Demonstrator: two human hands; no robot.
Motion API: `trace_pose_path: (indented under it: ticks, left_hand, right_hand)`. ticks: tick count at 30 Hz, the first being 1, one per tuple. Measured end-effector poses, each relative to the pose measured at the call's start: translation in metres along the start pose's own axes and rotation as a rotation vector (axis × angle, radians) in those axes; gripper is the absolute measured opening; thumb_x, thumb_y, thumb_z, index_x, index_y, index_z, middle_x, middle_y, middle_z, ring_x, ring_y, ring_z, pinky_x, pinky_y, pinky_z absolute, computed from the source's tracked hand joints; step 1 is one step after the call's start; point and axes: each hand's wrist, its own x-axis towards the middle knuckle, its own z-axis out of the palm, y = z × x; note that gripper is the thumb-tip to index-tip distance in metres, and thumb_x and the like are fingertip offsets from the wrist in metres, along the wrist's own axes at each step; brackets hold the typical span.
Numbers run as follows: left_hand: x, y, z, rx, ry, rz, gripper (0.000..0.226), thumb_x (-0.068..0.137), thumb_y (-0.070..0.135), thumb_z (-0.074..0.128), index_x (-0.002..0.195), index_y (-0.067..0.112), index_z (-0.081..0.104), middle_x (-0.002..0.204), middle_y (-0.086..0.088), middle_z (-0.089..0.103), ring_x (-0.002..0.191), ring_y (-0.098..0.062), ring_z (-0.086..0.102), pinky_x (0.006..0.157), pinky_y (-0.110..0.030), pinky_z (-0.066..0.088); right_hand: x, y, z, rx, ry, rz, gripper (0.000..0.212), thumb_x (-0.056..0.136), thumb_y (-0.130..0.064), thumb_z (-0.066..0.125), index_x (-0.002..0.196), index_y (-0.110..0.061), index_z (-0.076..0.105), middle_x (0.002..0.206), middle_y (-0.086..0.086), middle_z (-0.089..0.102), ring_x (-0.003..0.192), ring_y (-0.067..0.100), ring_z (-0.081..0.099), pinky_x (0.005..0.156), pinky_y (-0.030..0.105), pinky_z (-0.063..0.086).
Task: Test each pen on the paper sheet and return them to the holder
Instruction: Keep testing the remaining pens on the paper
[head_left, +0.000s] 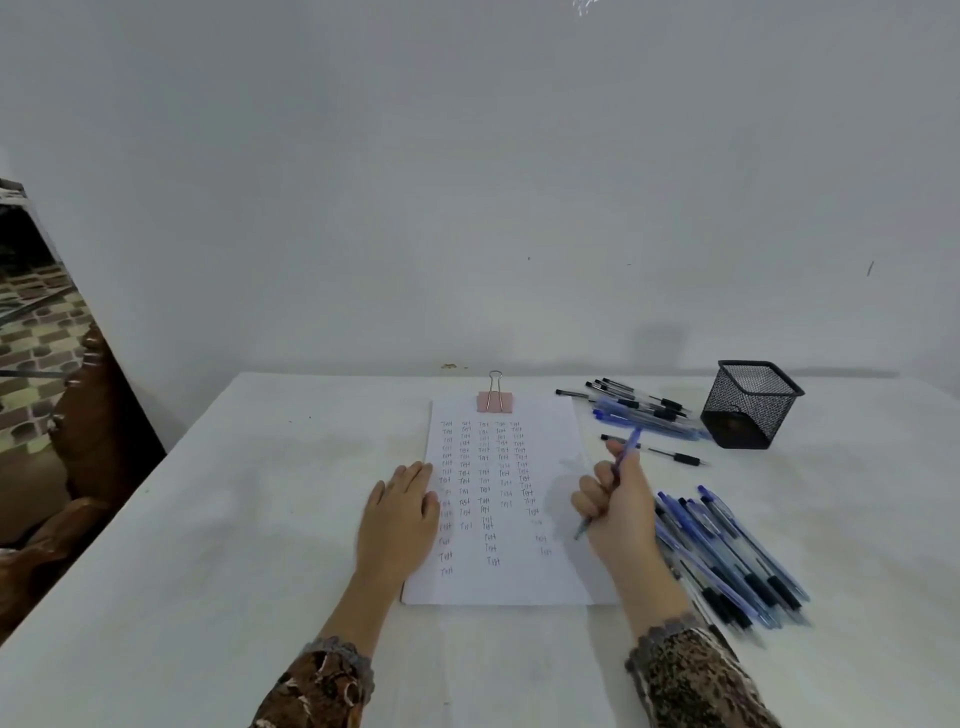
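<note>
Curled fingers of the right hand (618, 499) clamp a blue pen (629, 441) in a writing hold. Its tip is down on the paper sheet (514, 577) toward the sheet's four o'clock side, just under the last faint marks of the right-hand column. The left hand (400, 514) lies flat with straight fingers on the sheet's nine o'clock edge, pinning it to the table (260, 493); a pink clip (494, 400) bites the twelve o'clock edge. The step in hand looks like the test stroke itself. To do it well, the person would likely want light, even pressure and a short word in the blank strip below that column, clear of the filled rows, so a weak or dry line shows plainly. The flat hand should press firmly so the paper does not creep under the stroke. The black mesh holder (748, 405) stands at two o'clock from the sheet, with no pens sticking out of it. A far heap of pens (639, 408) lies just beside it at one o'clock, and a near heap of pens (727, 551) lies at four o'clock, close against the writing wrist; a careless pull-back could scatter that nearer heap.
</note>
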Motion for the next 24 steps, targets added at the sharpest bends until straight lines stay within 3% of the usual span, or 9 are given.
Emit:
trace_pose_path:
  ticks: [3,5,9,14,16,21,24]
  left_hand:
    - [0.0,-0.001,0.002,-0.022,0.032,0.006,0.08,0.076,0.047,-0.001,0.142,0.018,0.033,0.149,0.005,0.032,0.139,-0.01,0.023,0.114,-0.028,0.012]
    - [0.0,-0.002,0.005,-0.023,0.045,0.006,0.078,0.077,0.046,0.002,0.141,0.017,0.036,0.148,0.004,0.035,0.139,-0.011,0.025,0.114,-0.029,0.014]
    - [0.001,-0.002,0.005,-0.009,0.044,-0.001,0.06,0.088,0.035,0.015,0.142,0.017,0.034,0.149,0.005,0.033,0.139,-0.01,0.025,0.114,-0.028,0.013]
    - [0.002,-0.002,0.007,-0.012,0.038,-0.006,0.06,0.088,0.035,0.015,0.143,0.017,0.032,0.15,0.005,0.031,0.14,-0.01,0.022,0.115,-0.029,0.011]
    - [0.002,-0.002,0.007,-0.021,0.04,-0.011,0.062,0.087,0.036,0.014,0.143,0.018,0.032,0.15,0.005,0.031,0.141,-0.01,0.021,0.115,-0.029,0.011]
    - [0.004,-0.003,0.008,-0.036,0.025,-0.031,0.046,0.098,0.026,0.027,0.144,0.02,0.03,0.152,0.007,0.027,0.142,-0.009,0.017,0.116,-0.029,0.007]
    - [0.004,-0.004,0.009,-0.042,0.029,-0.033,0.05,0.096,0.031,0.023,0.144,0.021,0.031,0.151,0.007,0.029,0.142,-0.009,0.018,0.116,-0.028,0.008]
  right_hand:
    - [-0.008,-0.047,-0.006,-0.862,0.028,-0.265,0.022,0.099,-0.023,0.042,0.103,-0.008,0.059,0.073,0.0,0.05,0.054,0.015,0.043,0.054,0.029,0.039]
    - [-0.002,-0.069,-0.025,-1.39,0.101,-0.395,0.02,0.096,-0.019,0.048,0.105,-0.006,0.06,0.083,0.006,0.056,0.068,0.018,0.048,0.066,0.028,0.036]
    - [0.009,-0.08,-0.063,-1.886,0.198,-0.16,0.023,0.091,-0.02,0.053,0.114,-0.016,0.055,0.113,0.012,0.059,0.097,0.028,0.055,0.078,0.032,0.045]
    - [0.013,-0.083,-0.072,-2.001,0.048,-0.054,0.018,0.085,-0.025,0.061,0.1,-0.023,0.053,0.118,0.006,0.057,0.102,0.024,0.055,0.088,0.034,0.048]
    - [0.013,-0.095,-0.063,-2.035,-0.005,-0.026,0.027,0.084,-0.03,0.062,0.109,-0.019,0.057,0.121,0.007,0.055,0.105,0.023,0.054,0.09,0.033,0.046]
    - [0.049,-0.118,-0.011,-2.068,-0.031,-0.227,0.032,0.096,-0.02,0.043,0.118,-0.005,0.061,0.121,0.012,0.06,0.107,0.026,0.058,0.094,0.032,0.044]
    - [0.089,-0.098,-0.002,-2.151,-0.177,-0.268,0.034,0.099,-0.015,0.034,0.123,-0.004,0.056,0.128,0.012,0.057,0.116,0.027,0.054,0.096,0.032,0.043]
